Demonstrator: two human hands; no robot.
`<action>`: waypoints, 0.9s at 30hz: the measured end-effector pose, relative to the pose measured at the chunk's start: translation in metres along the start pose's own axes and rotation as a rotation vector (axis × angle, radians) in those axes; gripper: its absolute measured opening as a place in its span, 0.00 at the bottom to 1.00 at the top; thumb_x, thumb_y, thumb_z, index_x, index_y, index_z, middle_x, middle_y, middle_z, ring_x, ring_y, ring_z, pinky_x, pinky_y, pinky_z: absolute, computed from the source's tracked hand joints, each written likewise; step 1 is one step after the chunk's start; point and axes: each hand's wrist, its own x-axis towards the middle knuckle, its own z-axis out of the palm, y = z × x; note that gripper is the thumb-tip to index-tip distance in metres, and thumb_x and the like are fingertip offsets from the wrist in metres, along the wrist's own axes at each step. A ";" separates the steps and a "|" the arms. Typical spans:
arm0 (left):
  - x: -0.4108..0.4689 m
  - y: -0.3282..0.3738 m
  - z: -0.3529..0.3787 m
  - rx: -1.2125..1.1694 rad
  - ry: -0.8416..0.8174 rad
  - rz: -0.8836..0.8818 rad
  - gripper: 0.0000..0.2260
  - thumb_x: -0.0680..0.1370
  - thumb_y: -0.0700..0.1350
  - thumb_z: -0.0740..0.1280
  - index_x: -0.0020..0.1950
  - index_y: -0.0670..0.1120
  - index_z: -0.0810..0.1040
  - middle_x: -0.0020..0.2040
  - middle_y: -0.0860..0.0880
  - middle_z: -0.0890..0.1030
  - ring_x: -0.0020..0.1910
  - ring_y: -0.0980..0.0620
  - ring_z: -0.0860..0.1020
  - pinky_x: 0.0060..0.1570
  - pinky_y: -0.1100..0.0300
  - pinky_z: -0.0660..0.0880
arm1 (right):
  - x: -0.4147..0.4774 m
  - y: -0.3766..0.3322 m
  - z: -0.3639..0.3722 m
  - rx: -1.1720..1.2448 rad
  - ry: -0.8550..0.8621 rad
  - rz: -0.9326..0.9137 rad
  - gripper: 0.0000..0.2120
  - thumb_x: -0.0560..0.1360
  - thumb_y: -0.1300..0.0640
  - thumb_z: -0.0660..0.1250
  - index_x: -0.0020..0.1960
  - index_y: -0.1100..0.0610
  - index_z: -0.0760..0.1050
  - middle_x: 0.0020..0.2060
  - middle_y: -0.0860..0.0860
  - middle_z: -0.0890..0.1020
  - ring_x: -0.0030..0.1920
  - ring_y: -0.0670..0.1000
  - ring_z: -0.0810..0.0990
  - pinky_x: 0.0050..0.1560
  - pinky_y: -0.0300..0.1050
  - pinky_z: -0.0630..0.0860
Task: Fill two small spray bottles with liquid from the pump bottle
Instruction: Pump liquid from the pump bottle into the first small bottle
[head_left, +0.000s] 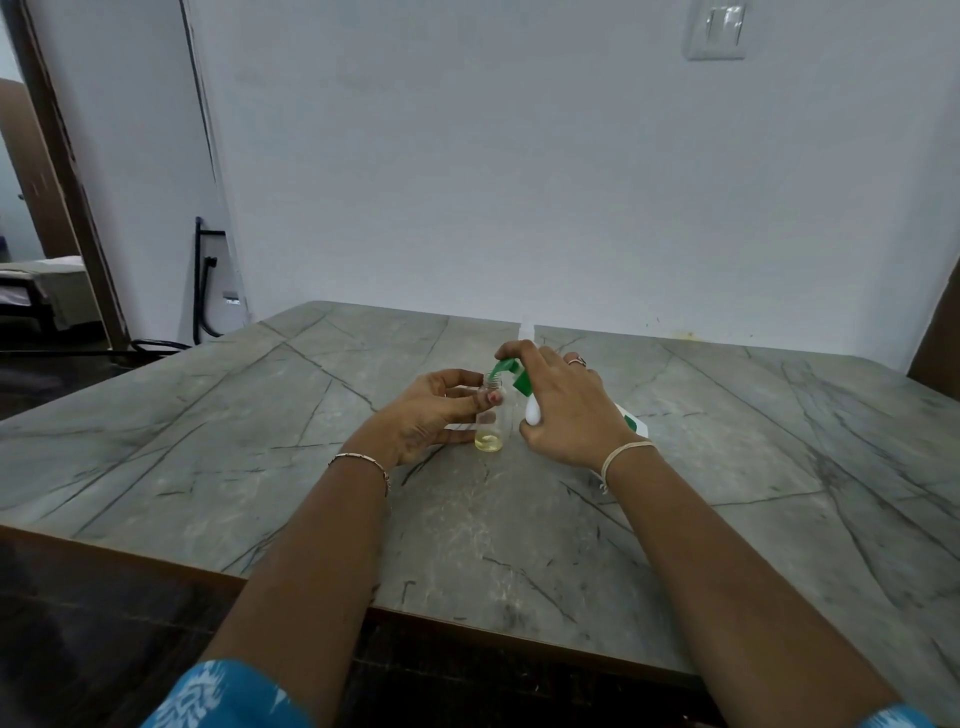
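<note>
Two blue patterned sleeves (223, 696) nearest, arms stretched forward over the grey veined bench (260, 441).

Left hand (431, 410): fingers (449, 376) and thumb curled round the small spray bottle (491, 423), cap off, standing upright on the bench. Held so, by judgement, to keep the narrow open mouth steady beneath the spout. Shallow yellowish liquid (488, 441) in the bottom only; filling barely begun.

Right hand (566, 410): wrapped over the pump bottle (532, 410), forefinger across the green pump head (511, 371). Spout aimed down at the small bottle's mouth, touching or just above it, impossible to tell which. Bottle tipped leftward, likely to bring spout to mouth. White-and-green corner (636, 423) past the wrist, probably its body.

Second small bottle (527, 327), white-topped, just behind the hands, mostly hidden; fill state not visible.

Farthest: plain wall (467, 156), switch plate (716, 28).
</note>
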 end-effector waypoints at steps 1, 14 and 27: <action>0.001 0.000 0.000 0.010 -0.002 -0.001 0.23 0.69 0.43 0.74 0.62 0.41 0.76 0.56 0.42 0.82 0.49 0.50 0.83 0.47 0.53 0.81 | 0.000 0.000 0.000 -0.002 0.003 -0.003 0.34 0.67 0.58 0.69 0.68 0.44 0.58 0.57 0.51 0.75 0.52 0.57 0.74 0.55 0.53 0.72; 0.003 -0.001 0.000 -0.019 -0.007 0.001 0.23 0.68 0.43 0.75 0.61 0.41 0.77 0.57 0.41 0.82 0.49 0.49 0.83 0.48 0.53 0.81 | -0.001 0.003 0.001 -0.035 0.012 -0.006 0.37 0.67 0.56 0.70 0.68 0.41 0.55 0.56 0.52 0.76 0.52 0.57 0.75 0.55 0.55 0.75; 0.003 -0.002 -0.001 -0.034 -0.017 0.002 0.19 0.69 0.42 0.74 0.58 0.42 0.78 0.58 0.40 0.81 0.49 0.49 0.83 0.48 0.53 0.81 | -0.003 0.004 -0.001 -0.071 0.004 -0.010 0.39 0.67 0.55 0.70 0.71 0.41 0.55 0.55 0.51 0.75 0.52 0.56 0.74 0.56 0.54 0.74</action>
